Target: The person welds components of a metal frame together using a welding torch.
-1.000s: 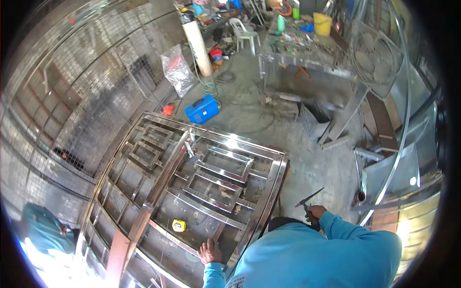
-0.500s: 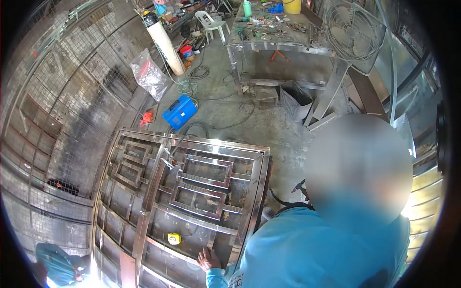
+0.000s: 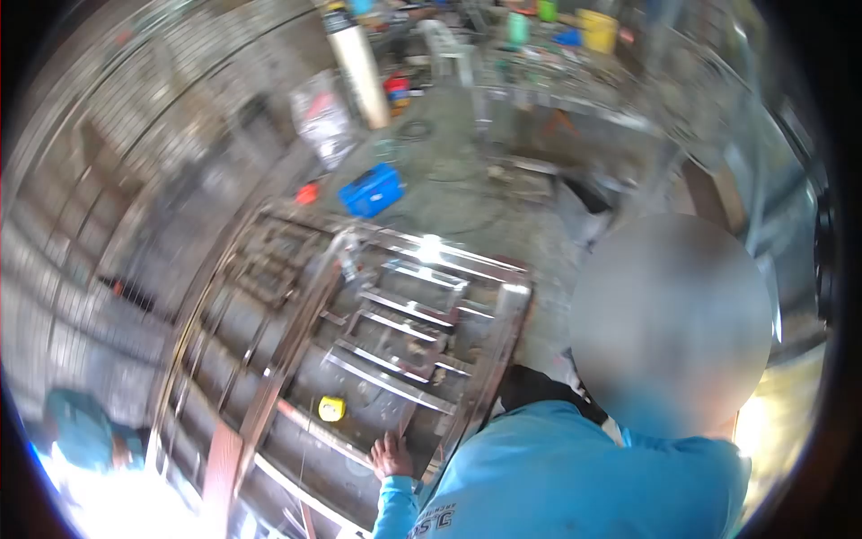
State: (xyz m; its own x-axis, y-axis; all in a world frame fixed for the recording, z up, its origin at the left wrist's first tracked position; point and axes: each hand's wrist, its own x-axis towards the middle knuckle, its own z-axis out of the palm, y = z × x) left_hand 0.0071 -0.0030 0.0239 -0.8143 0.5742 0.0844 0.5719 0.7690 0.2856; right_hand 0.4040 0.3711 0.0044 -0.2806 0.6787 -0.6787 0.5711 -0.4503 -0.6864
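**Fingers (image 3: 390,443) spread on a big metal frame (image 3: 392,384)**

Our left hand (image 3: 392,460) rests on the frame near its right edge, fingers apart, gripping nothing that we can see. Most of the frame lies ahead of that hand and to its left. The right edge slants away from us, up and to the right. The near end runs out of view, so we can't tell which way is longest. Our right hand is hidden, so we can't tell what it does. A yellow tape measure (image 3: 332,410) sits near the left hand, ahead and to the left. Past the far end is a blue box (image 3: 372,189), then a blurry worktop (image 3: 620,117).
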